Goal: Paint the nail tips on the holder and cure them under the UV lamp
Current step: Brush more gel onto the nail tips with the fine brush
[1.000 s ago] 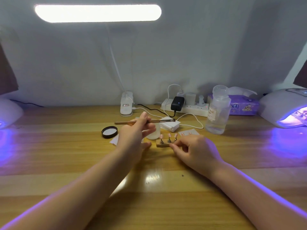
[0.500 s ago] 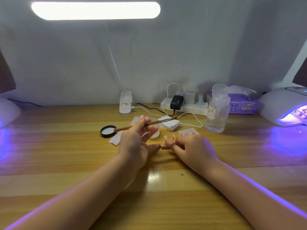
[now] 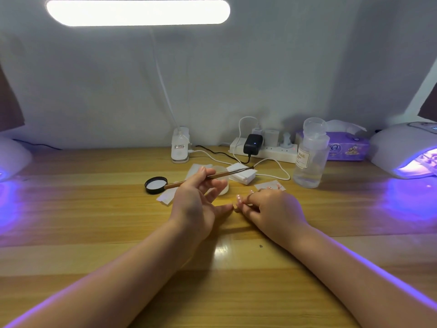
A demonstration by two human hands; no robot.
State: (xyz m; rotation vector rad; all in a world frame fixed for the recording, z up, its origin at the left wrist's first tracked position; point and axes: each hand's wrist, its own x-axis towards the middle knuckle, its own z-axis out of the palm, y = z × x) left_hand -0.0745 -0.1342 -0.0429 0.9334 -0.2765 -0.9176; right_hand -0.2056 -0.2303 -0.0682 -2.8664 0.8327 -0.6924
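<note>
Nail-tip holder mostly hidden under right hand, fingers curled on it. Left hand, just left, pinches brush. Clear bottle, lit UV lamp far right.

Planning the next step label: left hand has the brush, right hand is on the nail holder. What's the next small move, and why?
Probably carry the holder right, toward the lit UV lamp. The right hand grips it, covering most of it, pink tips showing, while the left hand holds the brush up and away from the tips, bristles pointing back. That suggests painting has paused, though coverage is too small to judge.
</note>
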